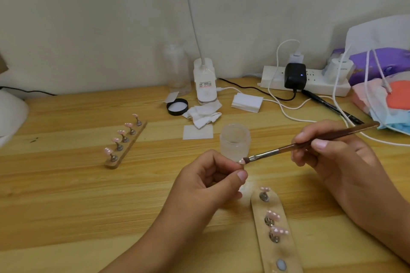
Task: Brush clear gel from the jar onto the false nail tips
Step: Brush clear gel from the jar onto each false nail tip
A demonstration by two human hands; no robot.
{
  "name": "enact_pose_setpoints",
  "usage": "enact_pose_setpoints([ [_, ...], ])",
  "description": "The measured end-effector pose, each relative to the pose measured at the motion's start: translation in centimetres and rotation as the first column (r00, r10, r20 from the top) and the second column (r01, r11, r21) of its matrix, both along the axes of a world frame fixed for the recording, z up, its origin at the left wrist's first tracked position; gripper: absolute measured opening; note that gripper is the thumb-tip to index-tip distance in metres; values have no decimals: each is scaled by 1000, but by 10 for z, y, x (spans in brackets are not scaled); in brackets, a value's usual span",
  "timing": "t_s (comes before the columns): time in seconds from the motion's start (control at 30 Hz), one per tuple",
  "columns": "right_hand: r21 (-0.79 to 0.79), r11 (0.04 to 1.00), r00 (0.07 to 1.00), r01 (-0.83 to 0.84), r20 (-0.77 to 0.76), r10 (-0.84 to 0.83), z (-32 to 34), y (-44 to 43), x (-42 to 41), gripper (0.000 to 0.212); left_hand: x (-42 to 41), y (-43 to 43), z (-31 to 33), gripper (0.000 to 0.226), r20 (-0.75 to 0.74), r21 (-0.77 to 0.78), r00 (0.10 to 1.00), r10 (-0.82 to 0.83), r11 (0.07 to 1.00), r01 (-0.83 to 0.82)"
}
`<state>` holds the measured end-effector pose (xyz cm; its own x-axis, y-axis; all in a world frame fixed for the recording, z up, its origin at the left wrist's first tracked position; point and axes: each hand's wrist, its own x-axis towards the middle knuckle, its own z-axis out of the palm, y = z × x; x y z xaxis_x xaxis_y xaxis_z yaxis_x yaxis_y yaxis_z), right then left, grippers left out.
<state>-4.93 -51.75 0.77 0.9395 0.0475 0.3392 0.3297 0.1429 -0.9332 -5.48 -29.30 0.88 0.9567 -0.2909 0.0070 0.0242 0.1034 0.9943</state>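
A pink nail tip (241,161) is pinched between the thumb and curled fingers of the left hand (208,182) and held above the table (66,195), just in front of the jar (235,141). A brush (277,151) is gripped like a pen in the right hand (332,153), with thumb and fingers clamped on the brown handle. The bristles are placed against the held nail tip. The jar stands open and upright on the table; its black lid (177,107) lies well behind it, next to crumpled wipes (204,113). Three pink nail tips (273,215) are mounted on a holder strip (286,255) just below the hands. Five more are mounted on a second strip (113,164), well apart to the left.
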Motion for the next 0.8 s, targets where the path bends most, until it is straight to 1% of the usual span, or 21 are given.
enact_pose_setpoints([
  [0.13, -72, 995, 997, 70, 38, -68, 2, 3, -4, 19, -1, 0, -1, 7, 3, 2, 1000, -11, 1000, 11],
  [0.17, -65, 995, 996, 78, 35, -76, 2, 3, -3, 19, -1, 0, -1, 7, 8, 2, 1000, -18, 1000, 18],
  [0.23, 3, 997, 997, 81, -1, -81, 2, 2, 0, 17, -1, 0, 0, 7, 25, 5, 999, -27, 1000, 27],
  [0.33, 108, 992, 995, 73, -69, -66, 1, -1, 4, 30, -1, 0, -1, 9, 62, 32, 997, -35, 999, 33],
  [0.4, 140, 989, 995, 52, -95, -39, 1, -1, 5, 30, -1, 0, -1, 12, 80, 49, 996, -37, 998, 33],
  [0.5, 149, 988, 993, 30, -117, -12, 3, 2, 4, 29, -1, 1, -1, 11, 90, 64, 995, -44, 997, 38],
  [0.8, 129, 991, 989, 45, -149, -25, 6, 6, 3, 29, 0, 1, -3, 10, 93, 88, 994, -49, 995, 41],
])
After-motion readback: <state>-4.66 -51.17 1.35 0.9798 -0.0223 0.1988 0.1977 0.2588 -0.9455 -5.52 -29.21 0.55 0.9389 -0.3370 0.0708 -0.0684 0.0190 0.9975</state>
